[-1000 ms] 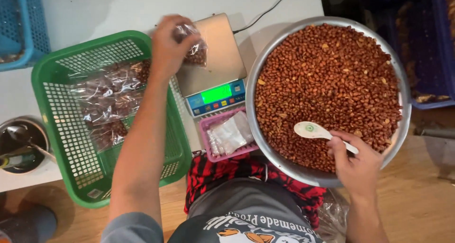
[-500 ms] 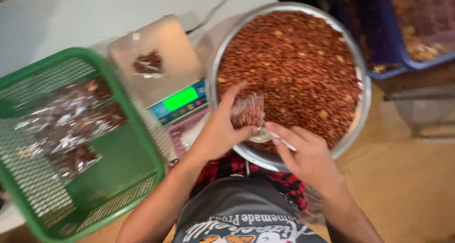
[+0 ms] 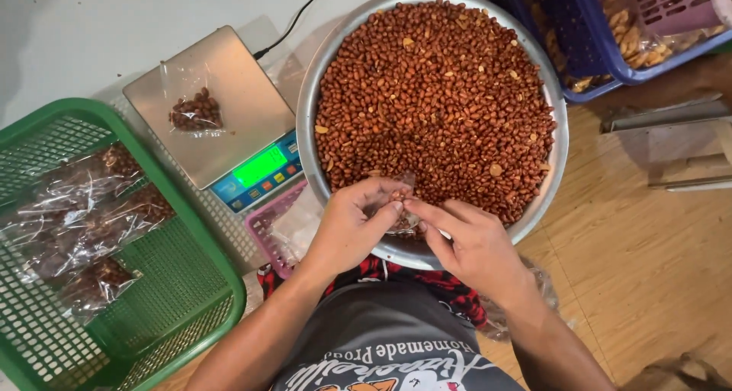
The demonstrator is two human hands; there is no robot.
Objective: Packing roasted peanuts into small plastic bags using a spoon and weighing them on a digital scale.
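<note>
My left hand point(image 3: 347, 227) and my right hand point(image 3: 469, 246) meet over the near rim of a wide metal basin point(image 3: 306, 124) heaped with red-brown roasted peanuts point(image 3: 438, 94). Between them is a small clear bag point(image 3: 402, 193) with a few peanuts in it. The left hand grips the bag from the left. My right thumb and forefinger pinch its mouth from the right. What lies under my right palm is hidden.
A digital scale point(image 3: 229, 78) with a lit green display stands left of the basin, a partly filled bag point(image 3: 196, 113) on its plate. A green basket point(image 3: 217, 280) holds several filled bags. A small pink basket point(image 3: 263, 223) holds empty bags. Blue crates point(image 3: 579, 71) stand at top right.
My left hand left a bag on the scale and came to the basin's near rim with another bag. My right hand, earlier holding a white spoon, now pinches that bag. The camera view shifted.
</note>
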